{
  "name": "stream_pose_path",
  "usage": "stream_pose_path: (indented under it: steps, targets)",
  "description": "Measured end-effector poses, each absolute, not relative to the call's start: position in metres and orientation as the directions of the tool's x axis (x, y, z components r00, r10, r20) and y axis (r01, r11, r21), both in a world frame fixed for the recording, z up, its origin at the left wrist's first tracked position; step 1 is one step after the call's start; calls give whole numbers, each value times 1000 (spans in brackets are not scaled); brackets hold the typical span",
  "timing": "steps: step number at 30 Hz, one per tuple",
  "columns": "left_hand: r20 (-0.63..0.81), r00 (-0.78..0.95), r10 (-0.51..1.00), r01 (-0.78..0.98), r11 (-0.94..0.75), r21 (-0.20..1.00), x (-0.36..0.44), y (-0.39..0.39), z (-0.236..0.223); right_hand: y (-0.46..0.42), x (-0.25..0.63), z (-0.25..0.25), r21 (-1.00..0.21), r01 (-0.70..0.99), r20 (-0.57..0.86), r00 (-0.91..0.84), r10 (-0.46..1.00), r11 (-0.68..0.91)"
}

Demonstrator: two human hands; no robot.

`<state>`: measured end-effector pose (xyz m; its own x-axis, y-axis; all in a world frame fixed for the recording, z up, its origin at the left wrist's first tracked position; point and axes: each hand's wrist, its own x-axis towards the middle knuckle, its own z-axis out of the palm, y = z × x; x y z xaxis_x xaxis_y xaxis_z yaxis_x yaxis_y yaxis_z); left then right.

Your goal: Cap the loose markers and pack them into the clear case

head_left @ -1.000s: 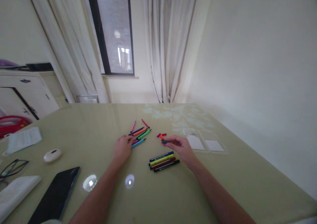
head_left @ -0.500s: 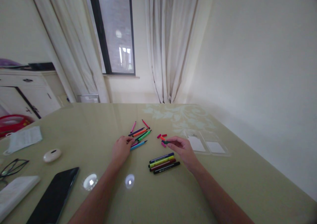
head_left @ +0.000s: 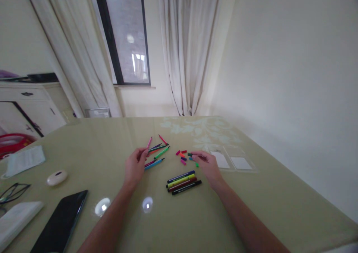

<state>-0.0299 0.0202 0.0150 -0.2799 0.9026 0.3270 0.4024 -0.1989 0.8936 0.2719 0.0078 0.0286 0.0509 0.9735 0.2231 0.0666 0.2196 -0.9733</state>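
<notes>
My left hand [head_left: 136, 167] pinches the end of an uncapped dark green marker [head_left: 160, 147], its tip pointing right. Under and around it lie other uncapped markers: a bright green marker [head_left: 162, 152], a light blue marker [head_left: 154, 164], a pink marker [head_left: 149, 141] and a red marker [head_left: 162, 139]. Between thumb and finger of my right hand [head_left: 208, 168] is a small dark green marker cap [head_left: 190, 154]. Loose caps lie just left of that hand, among them a magenta cap [head_left: 183, 162] and an orange cap [head_left: 181, 155].
Several capped markers [head_left: 183, 182] lie side by side in front of my hands. A clear plastic case [head_left: 253, 168] with white cards is at the right. A black phone [head_left: 60, 223], a white oval case [head_left: 57, 178], glasses [head_left: 16, 189] and a face mask [head_left: 25, 161] occupy the left.
My left hand has lifted the dark green marker out of the group. My right hand has shifted slightly up, uncovering more loose caps. The view has turned a little.
</notes>
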Motion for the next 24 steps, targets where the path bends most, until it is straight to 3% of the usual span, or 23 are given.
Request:
stream_pose_path:
  steps: [3,6,24]
  targets:
    - [273,-215,938,108,-255,961,-11,16,18,9,275,29,-974,75,218,83,972,212]
    - [244,-152,958,-1,-247,969,5,9,23,9,274,31,-972,57,233,86,969,228]
    - [246,-103,964,-21,-250,968,15,-2,32,-3,265,44,-962,-30,272,4,962,272]
